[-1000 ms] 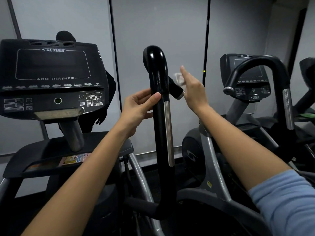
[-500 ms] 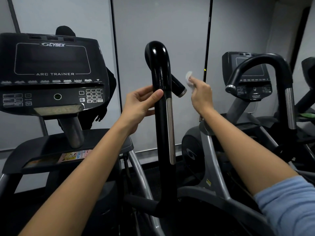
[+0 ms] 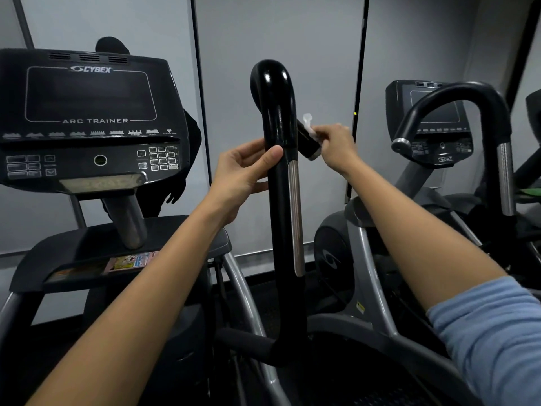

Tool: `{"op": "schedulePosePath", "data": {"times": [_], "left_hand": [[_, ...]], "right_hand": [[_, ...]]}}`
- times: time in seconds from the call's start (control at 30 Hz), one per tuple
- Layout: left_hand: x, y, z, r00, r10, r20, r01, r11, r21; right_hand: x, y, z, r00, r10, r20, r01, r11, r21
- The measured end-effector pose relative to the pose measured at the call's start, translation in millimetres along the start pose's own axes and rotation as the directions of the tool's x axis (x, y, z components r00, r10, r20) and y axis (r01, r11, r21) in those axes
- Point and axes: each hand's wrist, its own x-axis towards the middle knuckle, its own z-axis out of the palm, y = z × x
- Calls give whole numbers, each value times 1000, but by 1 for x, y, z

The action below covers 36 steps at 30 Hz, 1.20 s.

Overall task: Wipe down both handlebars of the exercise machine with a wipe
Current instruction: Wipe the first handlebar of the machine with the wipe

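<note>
A glossy black handlebar (image 3: 281, 200) with a silver strip rises upright in the middle and hooks over at the top. Its short end stub (image 3: 306, 142) points down to the right behind the upright. My left hand (image 3: 244, 174) holds the upright from the left, thumb on its front. My right hand (image 3: 336, 146) pinches a small white wipe (image 3: 310, 127) and presses it against the stub. Part of the wipe sticks up above my fingers. The machine's other handlebar is out of sight.
The Cybex Arc Trainer console (image 3: 87, 121) and its tray (image 3: 123, 253) stand at the left. A second machine (image 3: 433, 124) with a curved black handle (image 3: 468, 112) stands at the right. Grey wall panels lie behind.
My right hand has come down and left with the wipe, from open air beside the stub onto the stub itself. My left hand has kept its hold on the upright.
</note>
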Motion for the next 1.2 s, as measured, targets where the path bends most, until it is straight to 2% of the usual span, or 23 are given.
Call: {"op": "schedulePosePath", "data": {"times": [0.1,0.17,0.23,0.27,0.33,0.37,0.43,0.47,0.5,0.57,0.7,0.8,0.9,1.0,1.03,1.1,1.2], "left_hand": [[0,1,-1,1000,-3,1,3,1000,0],[0,1,-1,1000,-6,5,5,1000,4],[1,1,-1,1000,-6,1,6,1000,13],[0,1,-1,1000,-7,-1,7,1000,18],[0,2,-1,1000,-6,-3,6,1000,27],[0,2,0,1000,-5,-2,5,1000,30],[-1,3,0,1000,-2,-3,2,1000,30],[-1,3,0,1000,0,-6,1,1000,26],[-2,3,0,1000,-1,-8,1,1000,21],[-2,4,0,1000,-2,-6,2,1000,17],[-2,3,0,1000,-5,-5,5,1000,7],[-2,4,1,1000,-2,-11,2,1000,15],[-3,5,1,1000,4,0,-4,1000,20],[-3,6,1,1000,1,11,-2,1000,24],[-3,6,1,1000,2,9,-2,1000,24],[-3,5,1,1000,2,6,-2,1000,19],[-3,4,1,1000,4,2,-4,1000,7]], "right_hand": [[-3,7,-3,997,67,-24,-68,996,-53],[3,-4,-4,993,48,-106,-63,988,-141],[5,-24,2,968,-166,-189,130,973,-190],[3,-33,6,928,-314,-199,262,932,-252],[-3,-42,19,816,-553,-167,413,761,-500],[-9,-41,22,822,-557,-119,403,716,-570],[-20,-29,26,824,-565,-41,442,688,-576],[-22,-15,30,798,-602,12,470,610,-638],[-29,-4,29,819,-562,113,480,565,-671],[-38,21,26,823,-524,219,503,494,-709],[-59,29,11,817,-550,175,487,495,-720],[-38,12,14,764,-632,130,516,476,-712],[-16,-4,26,696,-650,305,610,311,-729],[-16,-3,28,706,-584,402,584,159,-796],[-21,5,27,699,-581,418,590,137,-796],[-33,28,25,679,-630,377,603,184,-777],[-45,57,18,632,-757,169,623,366,-692]]}}
